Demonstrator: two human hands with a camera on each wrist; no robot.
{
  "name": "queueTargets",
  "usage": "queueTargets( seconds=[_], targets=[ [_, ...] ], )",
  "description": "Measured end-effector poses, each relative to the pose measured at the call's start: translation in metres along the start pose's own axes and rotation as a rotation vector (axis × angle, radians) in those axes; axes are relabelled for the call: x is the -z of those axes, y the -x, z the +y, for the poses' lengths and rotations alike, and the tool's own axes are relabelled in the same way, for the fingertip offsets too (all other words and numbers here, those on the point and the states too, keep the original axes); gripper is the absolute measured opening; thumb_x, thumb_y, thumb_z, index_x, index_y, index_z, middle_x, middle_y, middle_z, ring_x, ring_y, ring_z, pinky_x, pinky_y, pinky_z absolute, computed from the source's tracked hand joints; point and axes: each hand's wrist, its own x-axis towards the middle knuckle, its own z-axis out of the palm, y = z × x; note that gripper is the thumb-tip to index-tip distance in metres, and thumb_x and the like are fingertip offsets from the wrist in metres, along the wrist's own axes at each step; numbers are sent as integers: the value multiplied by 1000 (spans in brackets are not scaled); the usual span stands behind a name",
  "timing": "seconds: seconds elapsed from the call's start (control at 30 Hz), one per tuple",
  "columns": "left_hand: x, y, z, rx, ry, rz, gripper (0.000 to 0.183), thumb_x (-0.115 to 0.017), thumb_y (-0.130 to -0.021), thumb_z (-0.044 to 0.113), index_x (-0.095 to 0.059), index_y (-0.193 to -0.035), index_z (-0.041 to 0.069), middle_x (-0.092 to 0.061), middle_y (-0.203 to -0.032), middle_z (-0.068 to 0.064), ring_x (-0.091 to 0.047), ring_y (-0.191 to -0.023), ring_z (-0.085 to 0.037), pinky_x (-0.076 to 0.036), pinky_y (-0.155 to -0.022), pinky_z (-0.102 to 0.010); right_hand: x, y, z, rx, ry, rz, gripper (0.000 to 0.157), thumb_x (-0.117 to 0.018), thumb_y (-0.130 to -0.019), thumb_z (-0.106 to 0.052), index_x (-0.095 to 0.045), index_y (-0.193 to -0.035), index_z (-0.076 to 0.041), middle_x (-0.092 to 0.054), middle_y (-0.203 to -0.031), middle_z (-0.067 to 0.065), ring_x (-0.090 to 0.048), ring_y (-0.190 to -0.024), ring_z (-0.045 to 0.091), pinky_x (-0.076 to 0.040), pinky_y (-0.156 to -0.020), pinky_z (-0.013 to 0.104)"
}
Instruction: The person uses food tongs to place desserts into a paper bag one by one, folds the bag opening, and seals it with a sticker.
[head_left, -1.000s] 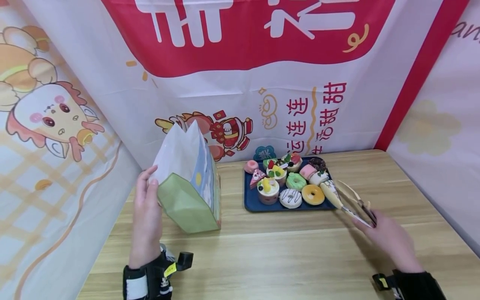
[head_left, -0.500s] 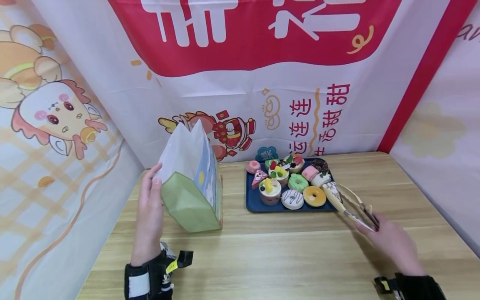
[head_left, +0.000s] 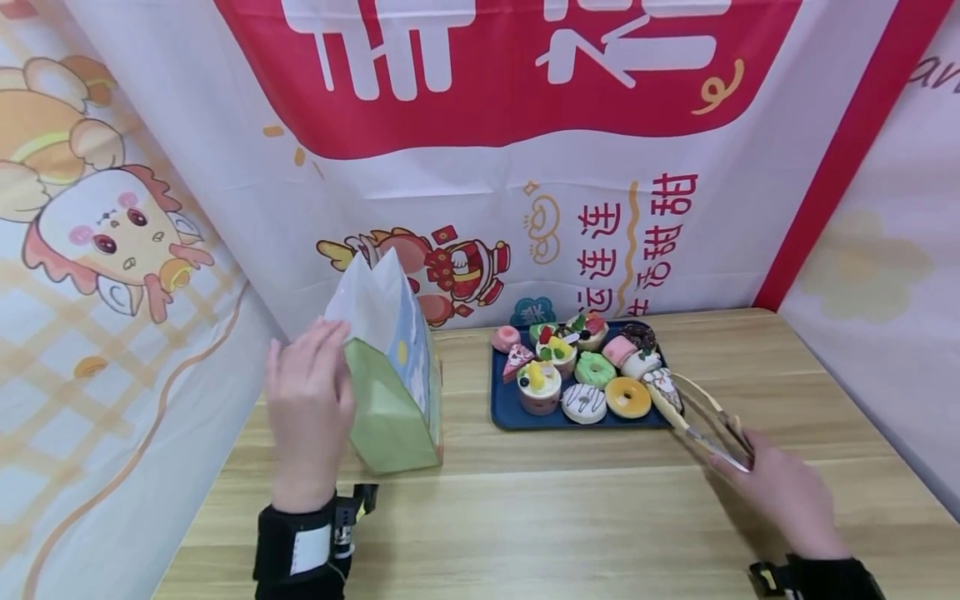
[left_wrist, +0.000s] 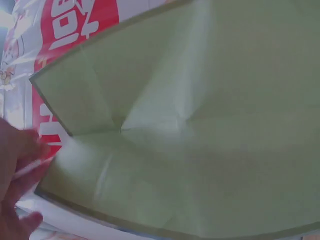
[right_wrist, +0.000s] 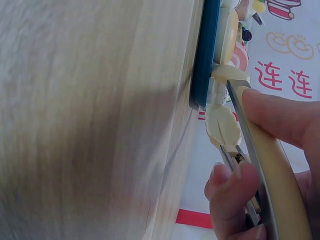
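Observation:
My left hand [head_left: 309, 408] is beside the upper left edge of a paper bag [head_left: 390, 417], green in front and white and blue on its sides. In the left wrist view, loosely bent fingers [left_wrist: 20, 145] show near the notched edge of the bag's green paper. My right hand [head_left: 787, 496] grips cream-and-metal food tongs [right_wrist: 270, 170] between thumb and fingers. Their tips straddle a white pastry with dark stripes [head_left: 664, 388] at the right front corner of the navy tray [head_left: 504, 417]. In the right wrist view the tongs partly hide that pastry.
Several other toy sweets fill the tray, including an orange doughnut [head_left: 628, 397], a striped white doughnut [head_left: 584, 403], a green doughnut [head_left: 596, 368] and a fruit-topped cup cake [head_left: 539, 390]. Printed cloth [head_left: 480, 192] hangs behind the wooden table [head_left: 562, 525].
My left hand has turned at the wrist and shifted right over the bag's left edge, the back of the hand now showing. The right hand and tongs stay almost where they were.

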Motion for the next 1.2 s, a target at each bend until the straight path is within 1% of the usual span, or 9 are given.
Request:
queueTargets(
  seconds=[0.1, 0.2, 0.33, 0.53, 0.73, 0.8, 0.93, 1.03, 1.2],
  targets=[
    [1, 3, 6, -87, -22, -102, 39, -59, -79, -3, -65, -117, 2, -65, -120, -17, -55, -112, -33, -28, -103, -70, -1, 0, 1, 1, -2, -5, 99, -49, -81, -70, -40, -133, 14, -57, -104, 42, -58, -78, 50, -49, -47, 50],
    [2, 7, 9, -69, -32, -206, 43, -65, -81, 9, -62, -124, 7, -60, -128, -17, -50, -117, -35, -28, -101, -73, -1, 0, 1, -7, -12, -17, 100, -47, -81, -71, -39, -133, 15, -56, -107, 43, -57, -80, 52, -49, -48, 51],
    [-1, 10, 9, -49, 14, -264, 57, -74, -77, 20, -57, -129, 4, -55, -128, -23, -44, -117, -39, -36, -100, -64, 0, 0, 2, -30, -18, -34, 101, -46, -83, -70, -37, -134, 17, -54, -109, 44, -57, -81, 50, -49, -50, 51],
    [-6, 20, 7, -33, 100, -196, 69, -81, -70, 12, -51, -130, -5, -53, -116, -26, -42, -109, -41, -38, -95, -56, 1, -2, 3, -53, -12, -56, 101, -46, -84, -69, -34, -134, 18, -53, -109, 45, -57, -77, 45, -49, -50, 50],
    [-8, 29, 9, -45, 156, -96, 65, -86, -60, 15, -56, -113, -9, -49, -117, -27, -40, -110, -40, -32, -91, -59, -3, -3, 4, -38, -20, -27, 101, -47, -83, -69, -35, -135, 17, -55, -105, 44, -57, -70, 40, -47, -44, 45],
    [-8, 30, 10, -36, 127, -65, 62, -86, -60, 18, -57, -109, -6, -46, -122, -27, -37, -115, -42, -28, -94, -62, -4, -3, 4, -28, -19, -17, 101, -47, -83, -69, -35, -135, 17, -55, -105, 44, -58, -71, 42, -47, -43, 46],
    [-7, 36, 15, 28, -30, -19, 61, -84, -62, 28, -60, -111, 1, -41, -136, -26, -28, -120, -45, -15, -100, -74, -7, -2, 4, -11, -18, 2, 101, -48, -83, -69, -37, -134, 17, -56, -103, 44, -59, -70, 43, -47, -42, 47],
    [-5, 39, 20, 64, -95, -14, 63, -84, -63, 28, -60, -117, 4, -41, -140, -25, -29, -116, -46, -21, -98, -70, -7, -1, 4, -7, -23, 6, 100, -48, -83, -69, -37, -133, 17, -57, -100, 44, -59, -68, 42, -47, -41, 46],
    [-3, 39, 23, 70, -65, -32, 68, -84, -64, 22, -56, -122, -1, -44, -136, -29, -30, -118, -47, -29, -95, -61, -8, -1, 3, -17, -28, 2, 100, -47, -83, -69, -36, -133, 17, -57, -98, 44, -58, -66, 42, -46, -39, 43]
  ],
)
